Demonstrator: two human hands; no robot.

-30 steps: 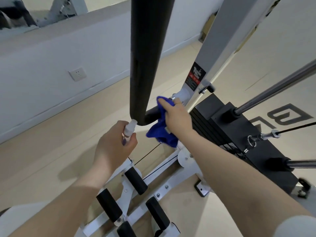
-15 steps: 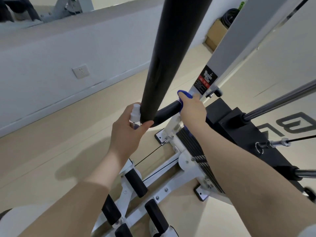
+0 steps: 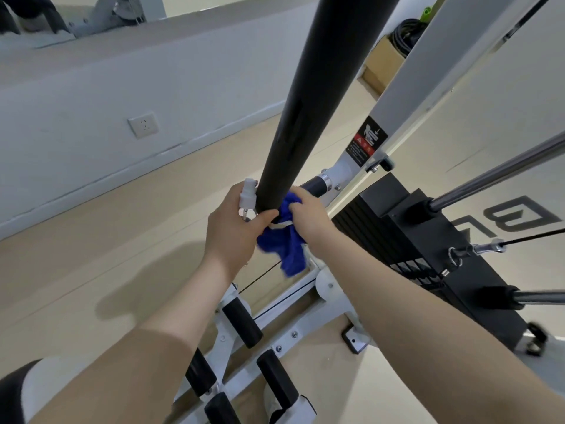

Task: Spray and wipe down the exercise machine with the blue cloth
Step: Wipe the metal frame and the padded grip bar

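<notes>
left hand (image 3: 234, 229) at frame centre grips a small white spray bottle (image 3: 247, 198), thumb hooked under the end of the thick black padded bar (image 3: 312, 96) that runs up to the top edge. right hand (image 3: 308, 217) just beside it clutches the crumpled blue cloth (image 3: 286, 246), pressing it onto the bar's lower end; cloth hangs down below the fingers. the bar blocks part of the white machine frame (image 3: 425, 87) with its red and black warning sticker (image 3: 367, 140). black weight stack (image 3: 428, 240) and chrome guide rods (image 3: 495, 175) at right. black foam rollers (image 3: 241, 322) lower centre. white wall socket (image 3: 143, 124) upper left, cardboard box (image 3: 382, 65) upper right.
</notes>
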